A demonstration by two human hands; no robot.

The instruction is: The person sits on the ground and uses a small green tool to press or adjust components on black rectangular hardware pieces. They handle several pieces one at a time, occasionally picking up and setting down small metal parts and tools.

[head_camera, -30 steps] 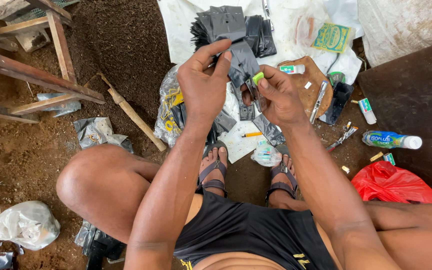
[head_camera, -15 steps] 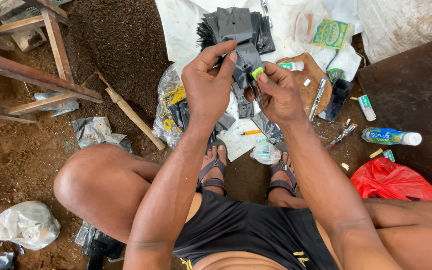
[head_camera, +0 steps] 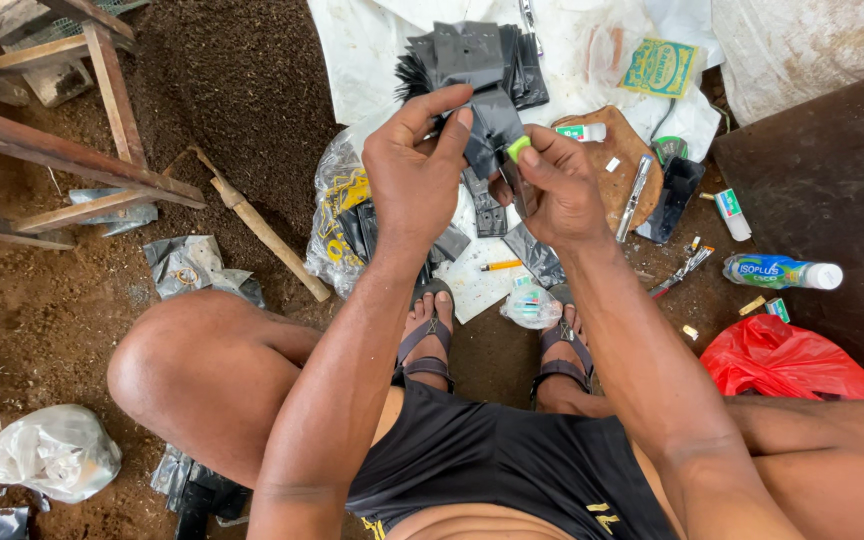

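Note:
I sit low over bare soil with both arms stretched forward. My left hand (head_camera: 417, 165) pinches the edge of a small black plastic bag (head_camera: 492, 125), thumb and fingers on its left side. My right hand (head_camera: 557, 185) grips the same bag from the right and also holds a small bright green object (head_camera: 519, 148) between thumb and fingers. A stack of more black plastic bags (head_camera: 472, 55) lies just beyond my hands on a white sheet (head_camera: 362, 50). Loose black bags (head_camera: 482, 205) lie under my hands.
A wooden board (head_camera: 617, 160) with small tools, a plastic bottle (head_camera: 777, 270), a red plastic bag (head_camera: 792, 365), a wooden-handled tool (head_camera: 267, 235), a wooden frame (head_camera: 62, 120), a dark panel (head_camera: 822, 190), crumpled clear bags (head_camera: 47, 450) and my sandalled feet (head_camera: 427, 335) surround me.
Both hands have stayed on the black bag; my fingers shifted slightly on its edge and the view moved a little.

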